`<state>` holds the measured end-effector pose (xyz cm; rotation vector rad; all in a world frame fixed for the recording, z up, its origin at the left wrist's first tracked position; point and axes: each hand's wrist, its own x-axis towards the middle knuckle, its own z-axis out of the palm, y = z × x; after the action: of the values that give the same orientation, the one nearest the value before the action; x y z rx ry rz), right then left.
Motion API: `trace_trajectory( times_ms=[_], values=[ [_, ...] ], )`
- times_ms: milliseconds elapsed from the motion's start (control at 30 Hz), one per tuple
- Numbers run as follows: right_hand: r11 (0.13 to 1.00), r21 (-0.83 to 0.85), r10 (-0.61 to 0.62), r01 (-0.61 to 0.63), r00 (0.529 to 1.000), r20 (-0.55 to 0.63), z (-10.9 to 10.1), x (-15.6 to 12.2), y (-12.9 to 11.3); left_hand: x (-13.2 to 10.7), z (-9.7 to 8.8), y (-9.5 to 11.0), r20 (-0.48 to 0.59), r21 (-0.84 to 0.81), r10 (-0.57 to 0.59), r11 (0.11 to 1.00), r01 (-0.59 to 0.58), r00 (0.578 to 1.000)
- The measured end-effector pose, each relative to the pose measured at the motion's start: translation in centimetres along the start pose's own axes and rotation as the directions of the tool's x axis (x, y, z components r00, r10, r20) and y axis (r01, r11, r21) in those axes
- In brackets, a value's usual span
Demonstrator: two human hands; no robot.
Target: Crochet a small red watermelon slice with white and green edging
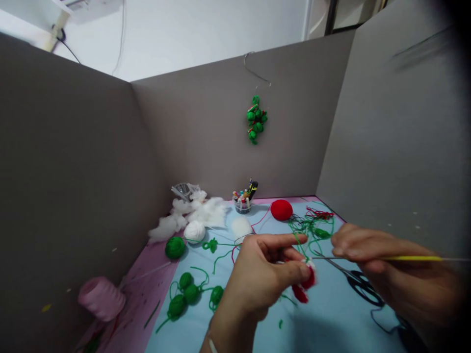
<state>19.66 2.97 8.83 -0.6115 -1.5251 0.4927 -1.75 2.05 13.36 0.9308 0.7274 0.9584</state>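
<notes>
Left fingers (pixel 283 240) pinching red crocheted piece (pixel 308 278) mid-bench (pixel 324 328); right fingers (pixel 349 240) closed around yellow-handled needle (pixel 412 258). You're working beside green yarn tangle (pixel 312 228) and scissors (pixel 362 289): strands snagging needle could tug piece from your pinch.

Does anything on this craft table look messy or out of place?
Yes. A tangle of loose green yarn sprawls across the pale blue sheet, knotted with red strands rather than wound up. Clumps of white fluffy stuffing also lie strewn in the far left corner, as if spilled.
</notes>
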Motion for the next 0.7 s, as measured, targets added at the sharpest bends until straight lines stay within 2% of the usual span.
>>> trace_trajectory(
  times_ms=[100,267,433,600,700],
  values=[
    [0.997,0.073,0.015,-0.021,0.997,0.073,0.3,0.2,-0.4,-0.1,0.0,0.1,0.028,0.046,-0.017,0.999,0.016,0.999],
    [0.985,0.126,0.113,-0.115,0.993,0.026,0.7,0.5,-1.1,-0.2,0.0,0.1,0.073,0.091,-0.03,0.996,0.023,0.997],
    [0.964,0.165,0.203,-0.208,0.978,0.052,0.7,0.6,-1.3,-0.1,-0.2,0.0,0.121,0.169,-0.044,0.985,0.023,0.992],
    [0.877,0.269,0.37,-0.398,0.917,0.149,1.1,0.7,-1.1,0.0,-0.5,0.0,0.212,0.224,-0.049,0.975,0.001,0.976],
    [0.794,0.346,0.461,-0.499,0.866,0.192,1.7,0.8,-0.8,0.0,-0.4,0.2,0.212,0.228,-0.032,0.974,-0.018,0.977]
  ],
)
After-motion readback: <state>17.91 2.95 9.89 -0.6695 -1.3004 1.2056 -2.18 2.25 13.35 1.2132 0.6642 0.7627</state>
